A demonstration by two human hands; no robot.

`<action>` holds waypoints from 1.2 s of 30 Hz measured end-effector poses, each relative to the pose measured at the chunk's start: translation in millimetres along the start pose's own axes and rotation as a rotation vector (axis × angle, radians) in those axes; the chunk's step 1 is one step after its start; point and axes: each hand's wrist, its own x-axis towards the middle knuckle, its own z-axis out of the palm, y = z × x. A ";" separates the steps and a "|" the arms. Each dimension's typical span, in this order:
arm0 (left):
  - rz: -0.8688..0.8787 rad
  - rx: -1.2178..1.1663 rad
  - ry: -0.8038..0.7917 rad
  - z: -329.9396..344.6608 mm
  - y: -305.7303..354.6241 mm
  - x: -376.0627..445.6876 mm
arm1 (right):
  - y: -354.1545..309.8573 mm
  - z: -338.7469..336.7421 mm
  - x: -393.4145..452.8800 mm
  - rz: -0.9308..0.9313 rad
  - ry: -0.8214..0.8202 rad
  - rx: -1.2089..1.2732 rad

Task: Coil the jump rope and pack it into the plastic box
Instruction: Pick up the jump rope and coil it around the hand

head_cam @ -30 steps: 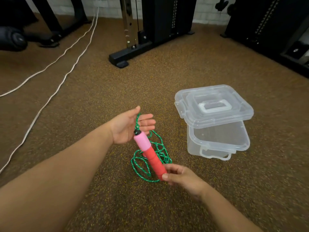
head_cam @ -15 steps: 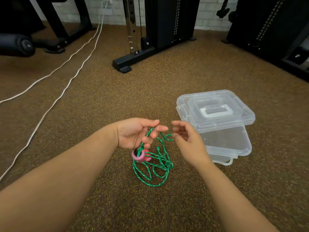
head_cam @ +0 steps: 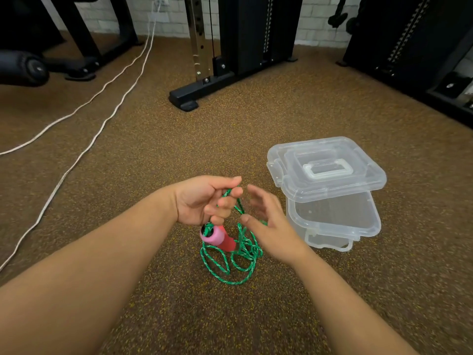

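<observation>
Gripping green rope point(head_cam: 231, 262), left hand point(head_cam: 202, 201); right hand point(head_cam: 266, 226) released; box point(head_cam: 332, 226) holds nothing (lid point(head_cam: 325, 167) askew).

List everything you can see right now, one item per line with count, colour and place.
jump rope: 1, green, loose loops on floor centre, one strand held up
handle: 1 visible, pink and red, hanging below left hand
plastic box: 1, clear, floor right of the rope
lid: 1, clear, resting askew on the box
cables: 2, white, floor left
gym machines: several, black, along back wall
floor: brown speckled
left hand: grips rope
right hand: fingers spread beside the strand, blurred
</observation>
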 end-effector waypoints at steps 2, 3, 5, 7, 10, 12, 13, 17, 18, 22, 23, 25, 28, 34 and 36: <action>-0.035 0.049 -0.020 3.7 -2.6 0.9 | -5.3 -0.3 3.6 -0.037 0.037 0.005; -0.049 0.064 -0.030 6.1 -3.7 1.6 | -8.8 -0.3 5.1 -0.064 0.031 -0.009; -0.055 0.079 -0.041 9.6 -4.6 3.1 | -10.6 0.5 8.5 -0.122 -0.009 -0.089; -0.041 0.072 -0.048 10.5 -3.5 3.4 | -10.2 0.2 9.5 -0.111 -0.021 -0.102; -0.005 0.012 -0.020 7.0 -0.8 3.2 | -7.9 -5.6 6.5 0.003 0.062 0.021; 0.034 -0.052 0.008 3.7 0.4 3.7 | -4.1 -8.1 2.3 0.065 0.137 0.038; 0.068 -0.092 0.024 2.4 1.1 4.4 | -1.0 -7.6 -0.7 0.079 0.164 0.003; 0.259 -0.279 0.175 -1.2 5.7 9.4 | 16.2 3.3 -11.0 0.056 0.124 -0.316; 0.310 -0.310 0.193 -1.9 6.8 11.1 | 15.3 7.2 -13.1 0.037 0.090 -0.407; 0.405 -0.348 0.258 -2.4 6.0 18.7 | -8.0 18.4 -16.3 -0.098 0.041 -0.623; 0.404 -0.325 0.300 -3.4 5.1 20.5 | -15.4 18.5 -15.6 -0.141 0.038 -0.633; 0.381 -0.229 0.362 -5.1 4.7 20.6 | -31.9 15.7 -13.5 -0.219 0.006 -0.615; 0.295 -0.037 0.373 -4.6 5.7 16.2 | -53.7 6.7 -8.6 -0.243 -0.023 -0.399; 0.126 0.276 0.178 3.5 0.4 12.9 | -87.2 -23.2 3.8 -0.247 0.081 -0.011; 0.050 0.310 0.124 5.0 0.3 11.9 | -88.1 -31.7 5.5 -0.241 0.120 0.006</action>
